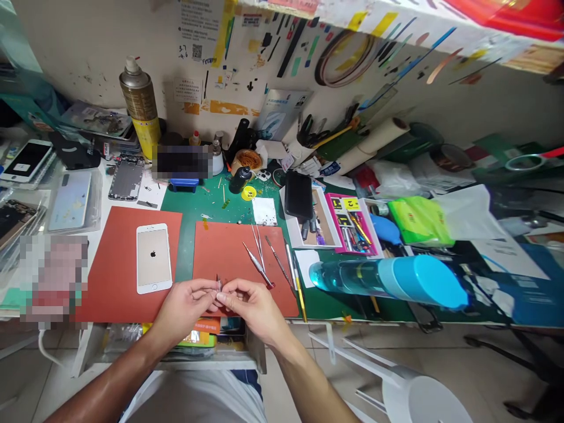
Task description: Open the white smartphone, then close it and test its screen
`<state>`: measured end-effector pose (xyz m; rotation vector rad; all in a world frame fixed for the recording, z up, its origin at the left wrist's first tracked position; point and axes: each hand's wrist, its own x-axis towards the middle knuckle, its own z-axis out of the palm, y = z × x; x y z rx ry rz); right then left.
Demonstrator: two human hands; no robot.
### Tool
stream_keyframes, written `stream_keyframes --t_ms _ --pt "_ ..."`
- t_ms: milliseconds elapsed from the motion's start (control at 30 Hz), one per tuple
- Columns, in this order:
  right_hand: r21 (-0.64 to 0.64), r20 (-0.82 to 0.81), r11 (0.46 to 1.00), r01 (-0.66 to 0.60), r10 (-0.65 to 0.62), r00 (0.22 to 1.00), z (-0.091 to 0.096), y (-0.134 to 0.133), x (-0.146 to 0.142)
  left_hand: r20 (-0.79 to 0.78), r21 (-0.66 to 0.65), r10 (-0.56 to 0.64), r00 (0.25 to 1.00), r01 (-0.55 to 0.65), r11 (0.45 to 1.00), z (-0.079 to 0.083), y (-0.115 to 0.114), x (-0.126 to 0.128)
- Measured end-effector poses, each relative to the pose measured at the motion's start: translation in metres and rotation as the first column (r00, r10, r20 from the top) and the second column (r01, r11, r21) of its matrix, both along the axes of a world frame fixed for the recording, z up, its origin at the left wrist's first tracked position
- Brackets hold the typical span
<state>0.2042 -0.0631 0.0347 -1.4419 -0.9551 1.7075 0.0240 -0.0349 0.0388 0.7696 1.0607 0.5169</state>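
My left hand (190,302) and my right hand (256,306) meet at the front edge of the right orange-brown mat (224,247). Both are closed, fingertips pinching a small thin piece (218,284); its kind is too small to make out. Left of them, a white smartphone (154,261) lies face up on the other mat (115,258), its lit screen showing an apple logo. Beyond my right hand lie metal tweezers (258,242), a silver tool with a knurled handle (257,263), a thin metal pick (277,259) and a gold-tipped pen-like tool (300,292).
A blue water bottle (352,281) lies on its side at right. Parts trays (328,232) and a black phone-like slab (298,195) sit behind. A spray can (141,108) stands at the back left. An open drawer (258,352) juts out below my hands.
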Motion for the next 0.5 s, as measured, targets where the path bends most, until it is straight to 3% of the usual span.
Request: stream_keyframes --t_ms 500 --pt "0.001 0.013 1.0 -0.014 0.014 1.0 0.0046 -0.0018 -0.0015 -0.038 0.06 -0.012 0.999 0.015 0.998 0.0033 -0.0004 -0.0007"
